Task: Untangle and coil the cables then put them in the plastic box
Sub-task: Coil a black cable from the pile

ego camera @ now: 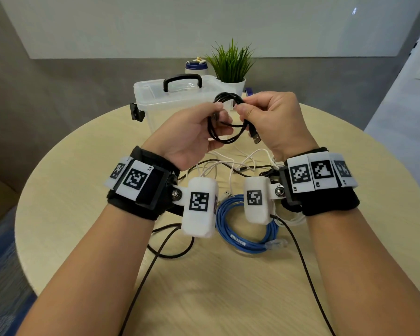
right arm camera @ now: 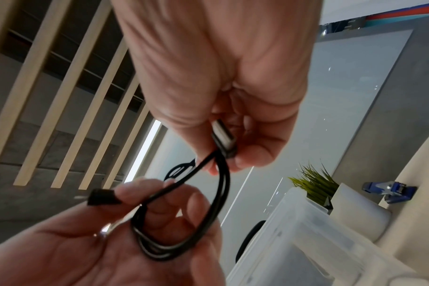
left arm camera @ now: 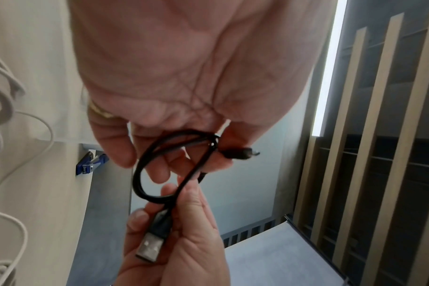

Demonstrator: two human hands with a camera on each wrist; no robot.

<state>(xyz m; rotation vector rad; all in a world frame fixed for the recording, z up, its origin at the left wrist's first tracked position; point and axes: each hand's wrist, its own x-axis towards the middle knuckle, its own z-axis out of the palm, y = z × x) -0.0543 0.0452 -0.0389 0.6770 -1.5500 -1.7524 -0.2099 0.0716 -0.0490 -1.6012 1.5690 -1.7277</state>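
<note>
A short black USB cable (ego camera: 228, 128) is wound in a small coil, held up in the air in front of the clear plastic box (ego camera: 155, 103). My left hand (ego camera: 192, 132) grips one side of the coil (left arm camera: 145, 174), its small plug (left arm camera: 243, 153) sticking out by the thumb. My right hand (ego camera: 267, 117) pinches the other end near the USB-A plug (ego camera: 255, 137) (right arm camera: 223, 139). The coil (right arm camera: 179, 232) loops round my left fingers. On the table lie a coiled blue network cable (ego camera: 245, 229) and tangled white cables (ego camera: 230, 166) with black ones.
The box has a shut lid with a black handle (ego camera: 182, 81) and stands at the round table's (ego camera: 83, 190) far side. A potted plant (ego camera: 230, 66) and a bottle (ego camera: 196, 65) stand behind it. Black wrist-camera leads (ego camera: 155, 258) trail over the near table.
</note>
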